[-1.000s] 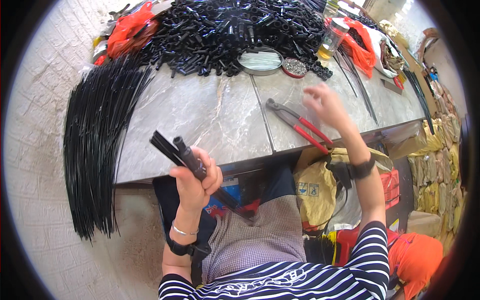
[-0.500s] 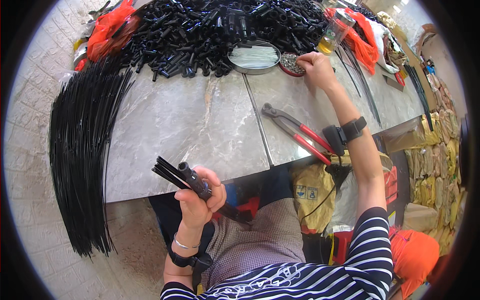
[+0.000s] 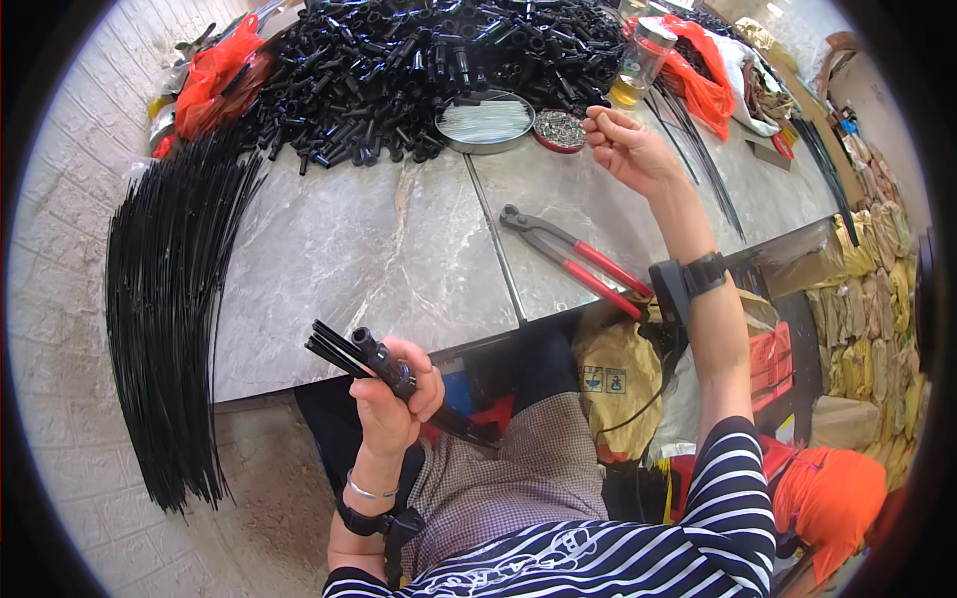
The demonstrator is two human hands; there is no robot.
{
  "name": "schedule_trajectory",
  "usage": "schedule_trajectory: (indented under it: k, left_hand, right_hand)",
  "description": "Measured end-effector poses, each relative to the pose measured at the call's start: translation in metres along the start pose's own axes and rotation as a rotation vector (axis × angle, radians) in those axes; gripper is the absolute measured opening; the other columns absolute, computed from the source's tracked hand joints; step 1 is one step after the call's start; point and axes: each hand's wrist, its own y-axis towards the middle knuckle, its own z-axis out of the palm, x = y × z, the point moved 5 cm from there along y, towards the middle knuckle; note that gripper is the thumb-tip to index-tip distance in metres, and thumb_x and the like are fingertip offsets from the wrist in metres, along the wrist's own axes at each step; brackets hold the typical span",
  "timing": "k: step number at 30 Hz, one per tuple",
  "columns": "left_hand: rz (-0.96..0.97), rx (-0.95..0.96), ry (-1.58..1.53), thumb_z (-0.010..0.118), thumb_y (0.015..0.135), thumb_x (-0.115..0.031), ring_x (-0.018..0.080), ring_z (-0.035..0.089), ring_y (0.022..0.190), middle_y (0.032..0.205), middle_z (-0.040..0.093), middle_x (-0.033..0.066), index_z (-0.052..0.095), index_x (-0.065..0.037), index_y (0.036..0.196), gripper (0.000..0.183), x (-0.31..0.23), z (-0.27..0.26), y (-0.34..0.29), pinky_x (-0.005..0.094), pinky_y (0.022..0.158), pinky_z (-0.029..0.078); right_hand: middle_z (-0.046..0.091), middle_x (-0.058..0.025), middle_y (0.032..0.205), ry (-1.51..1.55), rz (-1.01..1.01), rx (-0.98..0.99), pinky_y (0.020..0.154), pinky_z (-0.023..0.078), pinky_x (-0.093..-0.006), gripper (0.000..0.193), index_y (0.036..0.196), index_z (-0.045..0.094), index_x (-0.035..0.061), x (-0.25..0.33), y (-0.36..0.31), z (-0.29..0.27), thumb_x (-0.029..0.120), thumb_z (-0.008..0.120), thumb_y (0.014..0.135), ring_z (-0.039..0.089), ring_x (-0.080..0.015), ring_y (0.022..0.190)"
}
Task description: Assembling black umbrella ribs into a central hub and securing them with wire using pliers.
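My left hand (image 3: 401,397) is closed around a black plastic tube (image 3: 385,365) with an open round end, together with several thin black rods (image 3: 335,349) beside it. Their lower ends reach down over my lap. My right hand (image 3: 638,154) hovers just right of a small red dish (image 3: 558,149) of tiny metal parts, thumb and fingertips pinched. Whatever sits between those fingertips is too small to name. Left of the dish, a round metal tin (image 3: 485,149) holds thin whitish sticks (image 3: 485,121). End-cutting pincers with red handles (image 3: 594,284) lie on the marble-patterned table (image 3: 349,264).
A big heap of black plastic tubes (image 3: 399,70) covers the far side. Long black rods (image 3: 164,319) hang over the left edge; more rods (image 3: 703,164) lie at right. A glass jar of yellowish liquid (image 3: 638,68) stands near red bags (image 3: 703,75). Yellow bundles (image 3: 867,319) are stacked at far right.
My right hand has lifted out of the red dish and drawn slightly to the right, its fingertips still pinched. The left hand keeps its hold; the view has shifted slightly.
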Motion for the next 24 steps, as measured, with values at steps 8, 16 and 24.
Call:
schedule_trajectory:
  k: [8, 16, 24]
  left_hand:
    - [0.040, 0.002, 0.043, 0.042, 0.080, -0.074, 0.0067, 0.029, 0.038, 0.048, 0.035, -0.0036, 0.052, -0.006, 0.091, 0.070, -0.006, 0.012, -0.015, 0.0234, 0.039, 0.025]
    - [0.132, -0.001, 0.003, 0.047, 0.084, -0.070, 0.0066, 0.033, 0.043, 0.051, 0.037, -0.0025, 0.051, -0.002, 0.093, 0.068, -0.022, 0.014, -0.046, 0.0223, 0.040, 0.025]
    - [0.245, -0.043, 0.140, 0.039, 0.084, -0.071, 0.0074, 0.031, 0.043, 0.051, 0.034, -0.0031, 0.051, -0.005, 0.095, 0.068, -0.038, 0.019, -0.070, 0.0228, 0.043, 0.026]
  right_hand:
    - [0.060, -0.0087, 0.103, 0.350, -0.050, 0.358, 0.071, 0.049, -0.0253, 0.019, 0.111, 0.063, 0.0039, -0.020, -0.076, 0.084, 0.011, 0.059, 0.093, 0.055, -0.0147, 0.086]
    - [0.060, -0.0089, 0.097, 0.347, -0.035, 0.348, 0.065, 0.045, -0.0244, 0.021, 0.111, 0.064, 0.0036, -0.055, -0.145, 0.149, 0.006, 0.062, 0.090, 0.051, -0.0136, 0.079]
    - [0.061, -0.0084, 0.097, 0.302, -0.061, 0.409, 0.067, 0.047, -0.0259, 0.026, 0.114, 0.058, 0.0034, -0.085, -0.190, 0.201, 0.003, 0.063, 0.089, 0.056, -0.0142, 0.081]
